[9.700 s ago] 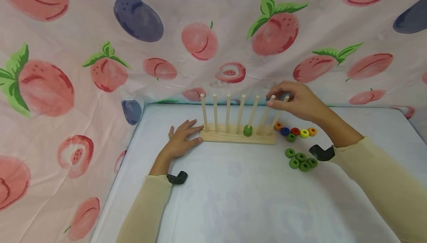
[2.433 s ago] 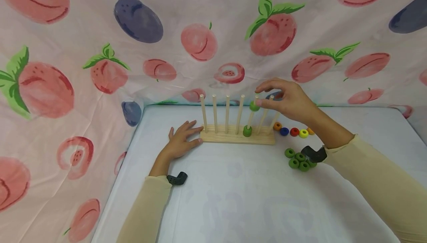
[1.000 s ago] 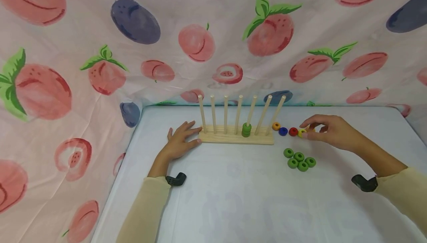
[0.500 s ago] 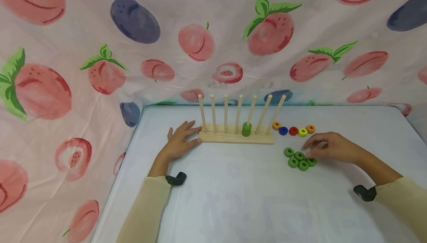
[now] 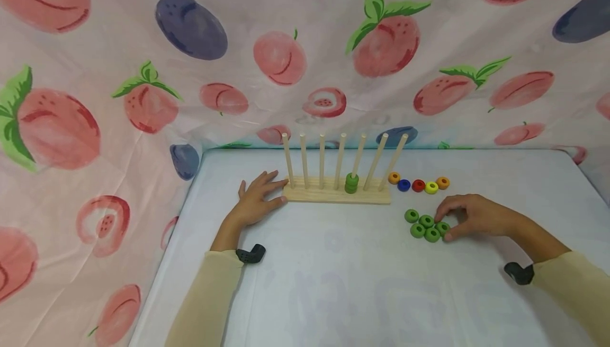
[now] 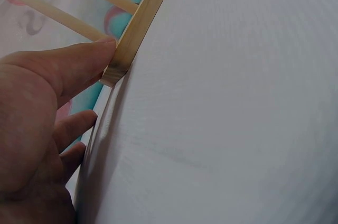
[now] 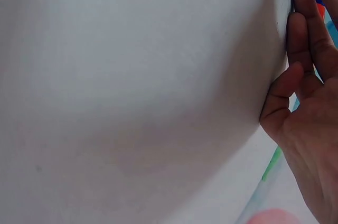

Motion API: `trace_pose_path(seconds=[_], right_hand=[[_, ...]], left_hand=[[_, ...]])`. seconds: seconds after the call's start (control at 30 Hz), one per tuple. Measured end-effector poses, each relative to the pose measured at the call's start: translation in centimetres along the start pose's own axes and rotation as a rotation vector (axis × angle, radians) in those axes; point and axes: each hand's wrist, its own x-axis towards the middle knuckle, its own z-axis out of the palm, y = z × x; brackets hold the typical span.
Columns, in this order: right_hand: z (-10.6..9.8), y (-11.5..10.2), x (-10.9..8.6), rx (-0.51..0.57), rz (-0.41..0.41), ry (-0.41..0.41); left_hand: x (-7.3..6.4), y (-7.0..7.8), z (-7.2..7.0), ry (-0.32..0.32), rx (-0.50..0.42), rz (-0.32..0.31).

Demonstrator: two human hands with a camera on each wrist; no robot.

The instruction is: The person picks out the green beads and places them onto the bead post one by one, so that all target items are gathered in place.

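Pinching green bead point(image 5: 442, 229) btwn thumb & forefinger of R hand point(image 5: 481, 217), low at table point(image 5: 333, 267), well R of rack point(image 5: 316, 193). Firmness of pinch: can't tell. Mostly out of frame in R wrist view: just a green sliver cut off at top edge, plus blue & red slivers behind fingers, too small to make out. Touching L end of rack w/ L hand point(image 5: 256, 201), fingers spread & relaxed; in L wrist view, some fingers partly hidden behind thumb, rack cut off up top. Both sleeves point(image 5: 205, 299) cut off by frame.

On rack: seven pegs point(image 5: 322, 161) in a line, w/ two green beads point(image 5: 351, 184) stacked low on fifth from L. Just L of pinched bead, four more greens point(image 5: 418, 231) in a loose clump. Farther back, strung out R from rack's R end: orange bead point(image 5: 394, 178), blue bead point(image 5: 404, 185), red bead point(image 5: 418, 185), yellow bead point(image 5: 431, 188), second orange point(image 5: 442, 183).

Back edge of table near rack, up against fruit-print cloth point(image 5: 267, 8); near edge out of frame. Wide stretch of tabletop in front of rack, btwn forearms.
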Motion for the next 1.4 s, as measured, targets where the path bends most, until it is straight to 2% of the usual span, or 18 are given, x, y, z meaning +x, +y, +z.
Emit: trace_pose_path(seconds=[0.2, 0.67, 0.87, 1.13, 1.4], right_hand=[[0.2, 0.0, 0.0, 0.007, -0.003, 0.009], [-1.1, -1.2, 0.5, 0.059, 0.096, 0.024], [-2.6, -2.7, 0.8, 0.049, 0.098, 0.101], [-5.3, -5.6, 1.2, -0.019, 0.044, 0.205], [-7.7, -9.0, 1.8, -0.068, 0.065, 0.269]], left_hand=[[0.0, 0.0, 0.0, -0.002, -0.005, 0.001], [0.0, -0.1, 0.0, -0.007, 0.002, -0.003], [0.0, -0.1, 0.0, -0.004, 0.012, -0.002], [0.0, -0.3, 0.1, -0.002, 0.013, 0.004], [0.1, -0.4, 0.1, -0.007, 0.016, -0.002]])
